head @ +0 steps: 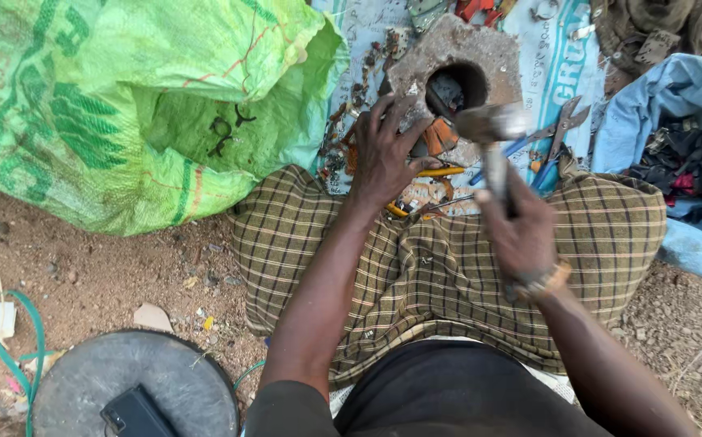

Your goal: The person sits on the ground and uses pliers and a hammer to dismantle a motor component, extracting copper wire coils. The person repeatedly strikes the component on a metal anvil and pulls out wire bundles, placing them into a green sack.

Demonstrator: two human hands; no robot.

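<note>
The striking step seems in hand: the right hand (521, 235) is closed around a blurred metal-headed hammer (490, 129) raised over the grey stone block with a round hole (480, 48). The left hand (387, 154), fingers curled, pins a small piece, too hidden to identify, on the block's near edge; the blow should call for landing clear of those fingers.

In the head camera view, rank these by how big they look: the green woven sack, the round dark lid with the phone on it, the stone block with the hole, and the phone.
Largest to smallest as they look:
1. green woven sack
2. round dark lid, though nearness to the camera inflates it
3. stone block, partly hidden by the hammer
4. phone
</note>
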